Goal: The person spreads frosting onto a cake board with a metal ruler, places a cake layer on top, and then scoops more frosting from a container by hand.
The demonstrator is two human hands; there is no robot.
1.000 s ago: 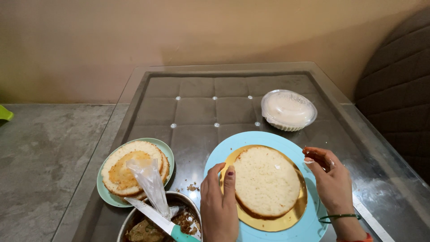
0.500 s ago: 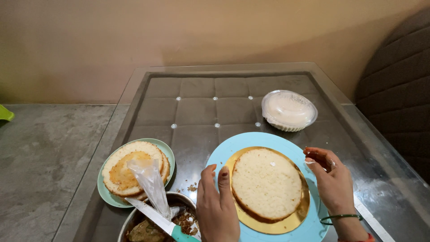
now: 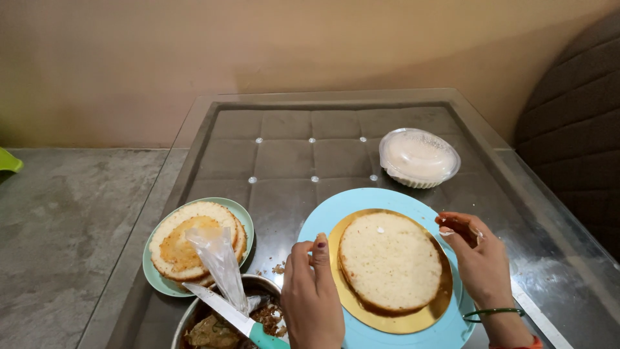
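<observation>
Head view, hands: I am seeing the left hand [image 3: 311, 298] resting fingertips on the rim of the gold board [image 3: 391, 321], not closed on anything; the right hand [image 3: 479, 257] is hovering at the opposite rim, fingers loosely curled and empty.
Cake layer [image 3: 390, 260]: sitting between both hands on the gold board, itself on the blue turntable [image 3: 323, 223].
Handling: I am judging it light, soft and crumbly; better gripped by the stiff board edge.
Left of left hand: green plate [image 3: 154, 279] with more layers, piping bag [image 3: 219, 262], knife [image 3: 234, 318] across a metal bowl [image 3: 190, 315].
Beyond right hand: round clear-lidded tub [image 3: 419, 157], white contents; I am spotting no label.
</observation>
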